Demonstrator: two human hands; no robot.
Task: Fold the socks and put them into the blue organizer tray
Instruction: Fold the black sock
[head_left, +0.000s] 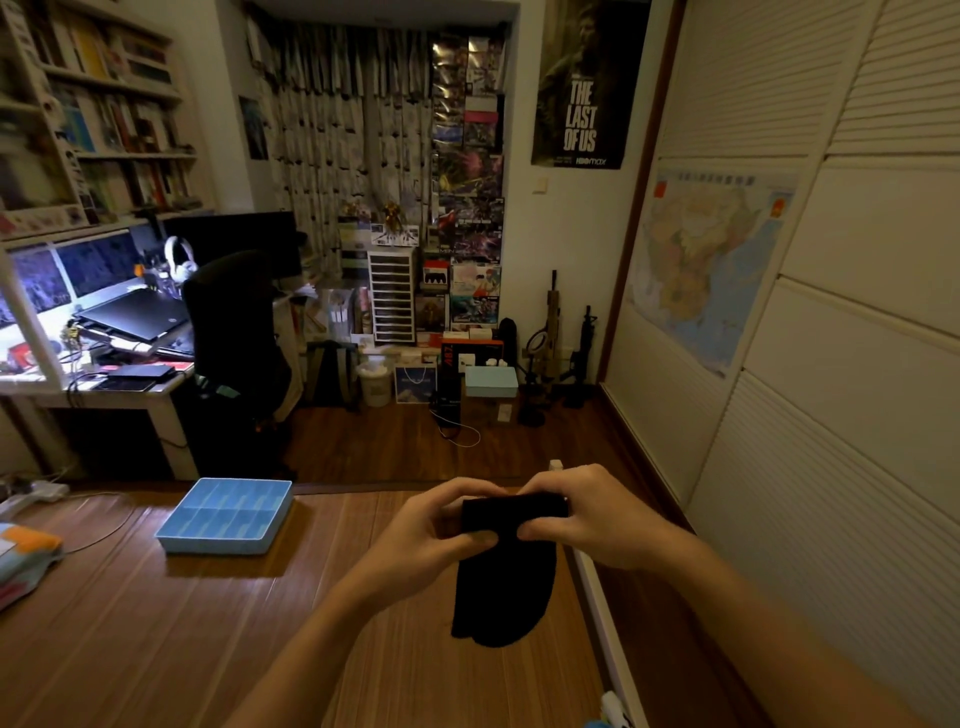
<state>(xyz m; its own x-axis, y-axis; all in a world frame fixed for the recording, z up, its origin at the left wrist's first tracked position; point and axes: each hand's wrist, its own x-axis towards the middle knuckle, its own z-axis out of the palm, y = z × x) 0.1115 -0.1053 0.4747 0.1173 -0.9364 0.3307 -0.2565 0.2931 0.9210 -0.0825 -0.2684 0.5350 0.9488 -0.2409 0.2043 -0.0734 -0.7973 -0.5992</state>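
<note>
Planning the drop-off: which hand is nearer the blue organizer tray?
Left. The left hand pinches the black sock to the right of the blue organizer tray; the right hand holds the sock's other side, farther right.

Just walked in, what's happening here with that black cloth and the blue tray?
A person holds a black sock up in both hands: the left hand and right hand pinch its top edge, and the rest hangs down over the wooden surface. The blue organizer tray sits apart to the left on that surface; its compartments look empty, so no sock is in it yet.
</note>
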